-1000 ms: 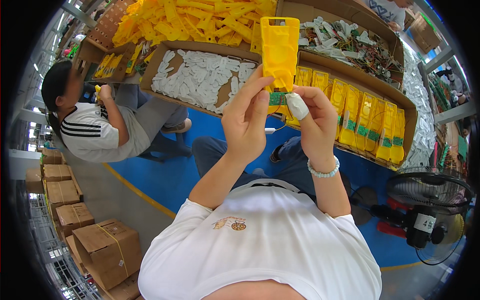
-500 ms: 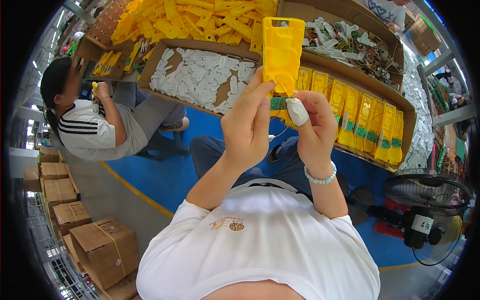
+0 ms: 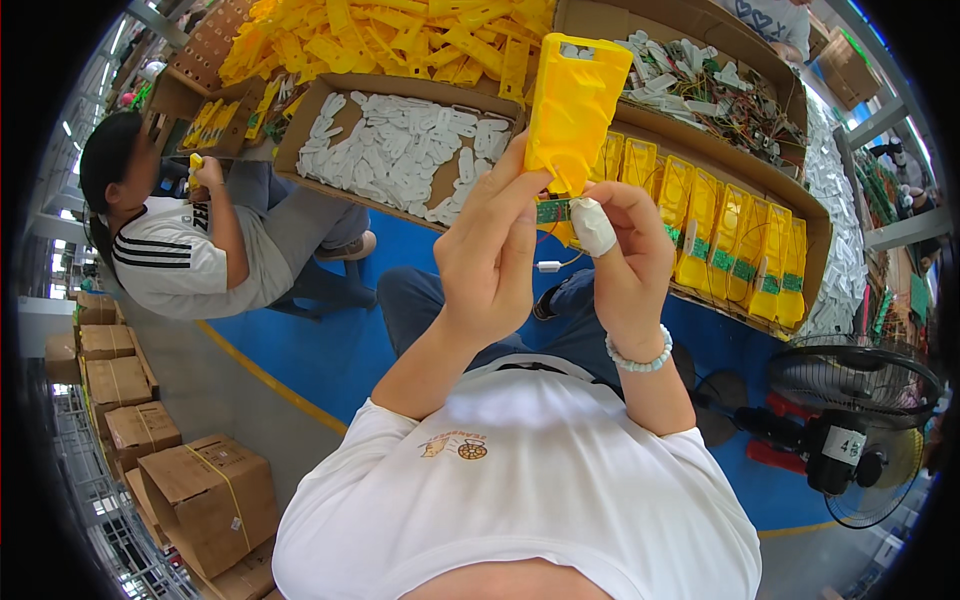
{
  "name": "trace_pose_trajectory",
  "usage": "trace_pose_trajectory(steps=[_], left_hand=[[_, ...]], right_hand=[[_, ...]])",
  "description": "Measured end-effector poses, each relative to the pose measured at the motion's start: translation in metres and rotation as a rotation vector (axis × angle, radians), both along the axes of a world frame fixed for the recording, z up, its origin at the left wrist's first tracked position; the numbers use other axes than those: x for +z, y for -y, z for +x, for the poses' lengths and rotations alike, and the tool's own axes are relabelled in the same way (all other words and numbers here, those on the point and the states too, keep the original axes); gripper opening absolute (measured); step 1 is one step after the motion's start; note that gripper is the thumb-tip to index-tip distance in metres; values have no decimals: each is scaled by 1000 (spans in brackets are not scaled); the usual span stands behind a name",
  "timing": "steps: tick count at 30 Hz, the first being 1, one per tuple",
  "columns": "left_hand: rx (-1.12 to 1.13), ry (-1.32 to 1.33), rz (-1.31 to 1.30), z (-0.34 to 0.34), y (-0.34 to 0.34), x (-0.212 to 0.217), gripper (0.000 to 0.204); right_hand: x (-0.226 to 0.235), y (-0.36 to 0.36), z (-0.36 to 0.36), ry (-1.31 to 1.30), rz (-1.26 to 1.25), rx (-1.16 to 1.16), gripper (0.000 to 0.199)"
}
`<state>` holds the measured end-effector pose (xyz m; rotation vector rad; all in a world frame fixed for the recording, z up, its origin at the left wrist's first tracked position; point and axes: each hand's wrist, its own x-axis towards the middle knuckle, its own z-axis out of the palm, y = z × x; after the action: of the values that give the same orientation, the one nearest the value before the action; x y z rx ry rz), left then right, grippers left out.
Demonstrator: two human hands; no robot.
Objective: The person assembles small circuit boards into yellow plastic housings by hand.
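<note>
- Left hand (image 3: 495, 255) and right hand (image 3: 625, 255) both pinch the yellow case (image 3: 575, 110) upright.
- Fitting the green board (image 3: 551, 211) at its near end, likely.
- Next: seat it squarely.

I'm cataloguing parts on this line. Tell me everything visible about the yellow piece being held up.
The yellow plastic housing is a flat, rounded-corner shell, glossy and moulded, with small slots along its top edge. It stands nearly upright, tilted slightly right, above the parts boxes. The left hand pinches its lower edge; the right hand, one fingertip taped white, works at a green circuit board at its base.
</note>
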<state>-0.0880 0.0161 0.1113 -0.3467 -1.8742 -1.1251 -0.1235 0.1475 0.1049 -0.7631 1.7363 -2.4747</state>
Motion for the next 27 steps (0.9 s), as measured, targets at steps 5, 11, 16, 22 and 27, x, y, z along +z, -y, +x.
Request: trace_pose_trajectory(steps=[5, 11, 16, 22, 27], left_hand=[[-111, 13, 218, 1, -2, -5, 24], [-178, -28, 235, 0, -1, -4, 23], [-207, -118, 219, -3, -4, -5, 23], [-181, -88, 252, 1, -7, -6, 22], [-185, -2, 339, -5, -6, -10, 23]], right_hand=[[-3, 0, -5, 58, -118, 73, 26], [-1, -1, -3, 70, -154, 125, 30], [0, -3, -5, -47, -113, 138, 29], [-7, -3, -4, -101, -153, 117, 29], [-8, -8, -8, 107, -88, 201, 35]])
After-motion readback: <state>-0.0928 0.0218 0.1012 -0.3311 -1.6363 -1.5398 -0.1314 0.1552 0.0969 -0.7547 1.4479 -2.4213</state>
